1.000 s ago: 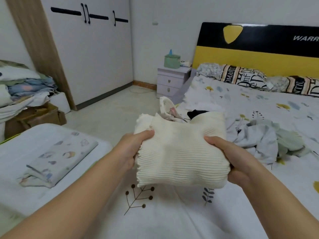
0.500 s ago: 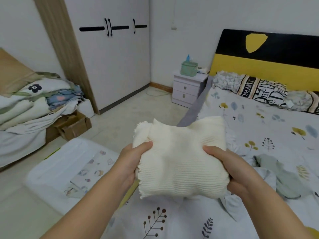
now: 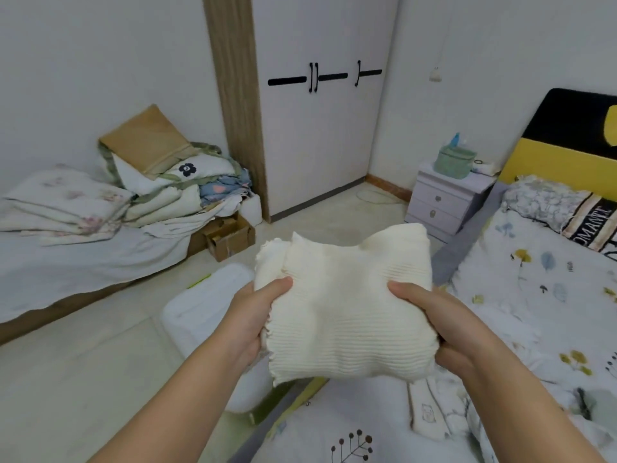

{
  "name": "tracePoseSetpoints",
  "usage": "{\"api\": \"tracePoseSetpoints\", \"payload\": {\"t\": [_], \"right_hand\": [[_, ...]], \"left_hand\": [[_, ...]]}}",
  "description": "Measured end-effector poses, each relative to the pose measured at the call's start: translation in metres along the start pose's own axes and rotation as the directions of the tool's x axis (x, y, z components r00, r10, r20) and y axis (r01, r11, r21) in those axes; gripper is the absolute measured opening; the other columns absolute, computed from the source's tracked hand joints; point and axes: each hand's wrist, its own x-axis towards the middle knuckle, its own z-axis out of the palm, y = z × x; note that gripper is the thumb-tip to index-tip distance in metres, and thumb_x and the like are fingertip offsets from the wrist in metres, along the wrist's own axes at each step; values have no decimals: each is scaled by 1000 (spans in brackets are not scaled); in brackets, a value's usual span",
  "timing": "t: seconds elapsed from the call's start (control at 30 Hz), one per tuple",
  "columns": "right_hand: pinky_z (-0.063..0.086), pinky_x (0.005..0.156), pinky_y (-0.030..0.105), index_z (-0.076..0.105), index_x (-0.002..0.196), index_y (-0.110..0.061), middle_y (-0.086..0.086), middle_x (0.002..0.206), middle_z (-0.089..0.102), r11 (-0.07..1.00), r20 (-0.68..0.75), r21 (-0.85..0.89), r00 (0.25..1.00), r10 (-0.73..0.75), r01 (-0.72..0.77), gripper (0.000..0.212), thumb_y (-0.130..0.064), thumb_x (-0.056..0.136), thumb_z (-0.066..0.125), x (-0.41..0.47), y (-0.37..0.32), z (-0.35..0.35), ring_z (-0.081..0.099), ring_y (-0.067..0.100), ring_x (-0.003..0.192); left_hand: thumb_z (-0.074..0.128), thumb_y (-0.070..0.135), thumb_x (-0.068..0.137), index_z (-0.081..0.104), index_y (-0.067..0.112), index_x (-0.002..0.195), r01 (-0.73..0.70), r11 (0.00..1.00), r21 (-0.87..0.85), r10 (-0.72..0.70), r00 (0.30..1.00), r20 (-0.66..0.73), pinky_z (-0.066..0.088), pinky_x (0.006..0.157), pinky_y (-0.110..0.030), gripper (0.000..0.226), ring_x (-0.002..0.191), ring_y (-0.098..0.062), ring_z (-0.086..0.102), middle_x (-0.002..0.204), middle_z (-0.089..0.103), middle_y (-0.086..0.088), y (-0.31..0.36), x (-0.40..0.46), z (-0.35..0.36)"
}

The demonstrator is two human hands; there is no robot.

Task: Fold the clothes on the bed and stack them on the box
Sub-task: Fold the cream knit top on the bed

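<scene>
Nearest, at the bottom right, part of the bed (image 3: pixel 521 295) with its white sheet printed with small plants and leaves. On that sheet, low in the view and partly behind the right forearm, some loose light clothes (image 3: pixel 434 412), not folded.

Just above, held up in the air between both hands, the folded cream ribbed garment (image 3: pixel 347 305). Left hand (image 3: pixel 247 322) gripping its left edge, thumb on top of the fabric, other fingers hidden beneath. Right hand (image 3: pixel 447 329) gripping its right edge in the same manner, thumb on top and fingers wrapped under. Garment kept roughly flat, a frilled edge visible at its left side, upper corners rising a little. Positioned over the edge of the bed and partly over the white box (image 3: pixel 203 302).

Below and to the left of the garment, this white box standing on the floor just beside the bed, much of its lid hidden by the left hand and the garment. Not possible to tell what lies on the hidden part.

Further left, a low bed or mattress (image 3: pixel 66 272) under a pale cover, with a heap of folded quilts and bedding (image 3: pixel 140 192) on it. Near its end, an open cardboard carton (image 3: pixel 230 235) on the floor.

Further back, a white wardrobe (image 3: pixel 320 138) with black handles and a wooden side panel. To the right, a small bedside cabinet (image 3: pixel 444 205) with two drawers, a green tissue holder (image 3: pixel 454 161) on top. At the far right, a yellow and black headboard (image 3: pixel 567 152), with patterned pillows (image 3: pixel 567 208) lying below it.
</scene>
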Motion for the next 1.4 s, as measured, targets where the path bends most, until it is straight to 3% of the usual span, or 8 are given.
{"api": "tracePoseSetpoints", "payload": {"t": [0.2,0.4,0.5,0.6,0.73,1.07,1.27,1.4], "right_hand": [[55,69,31,66,107,-7,10,94,74,999,82,-40,996,31,-27,36,-17,73,68,37,5,75,72,22,81],[58,60,28,66,104,-5,11,92,74,999,126,-27,991,47,-44,23,-12,82,61,83,18,160,72,20,75],[57,54,26,65,101,-7,9,85,75,998,137,-35,989,58,-54,19,-11,83,60,107,26,203,72,19,69],[57,57,27,65,103,-8,9,86,75,997,153,-49,986,63,-56,23,-11,81,61,131,36,238,72,19,71],[54,68,31,64,109,-8,10,97,74,993,174,-93,981,84,-68,46,-20,65,67,162,43,275,72,22,81],[56,70,32,61,117,-9,10,104,72,982,230,-155,962,145,-111,52,-20,67,71,277,46,325,70,24,91],[58,64,30,63,111,-9,11,100,73,970,259,-186,945,201,-155,45,-13,68,75,371,56,345,72,23,85],[58,66,30,63,108,-10,11,98,73,960,249,-196,937,247,-201,30,-14,78,64,433,72,360,72,22,81]], "left_hand": [[63,15,86,64,8,102,-12,1000,-13,11,997,-70,52,54,-24,17,68,-19,71,79,74,-6,36,25,-69],[62,12,87,64,10,99,-33,999,-15,31,996,-89,52,47,-21,12,62,-16,71,75,74,-4,75,64,-146],[64,16,86,63,10,108,-20,1000,2,20,993,-118,53,52,-23,22,72,-20,70,87,73,-7,93,87,-186],[64,17,86,60,11,115,-9,1000,-5,8,992,-128,53,54,-25,30,80,-23,69,96,72,-9,105,109,-222],[64,16,86,60,10,115,-12,1000,-11,10,990,-142,52,59,-27,30,82,-24,69,96,72,-9,121,135,-256],[66,17,85,62,12,111,9,999,-36,-16,981,-195,51,66,-31,27,87,-28,68,97,72,-11,134,236,-304],[77,34,62,63,14,105,67,997,-36,-75,958,-277,43,74,-40,50,85,-29,54,98,63,-16,133,319,-324],[74,23,76,62,9,106,81,995,-64,-97,946,-308,41,73,-40,35,82,-30,54,89,63,-16,126,372,-345]]}}
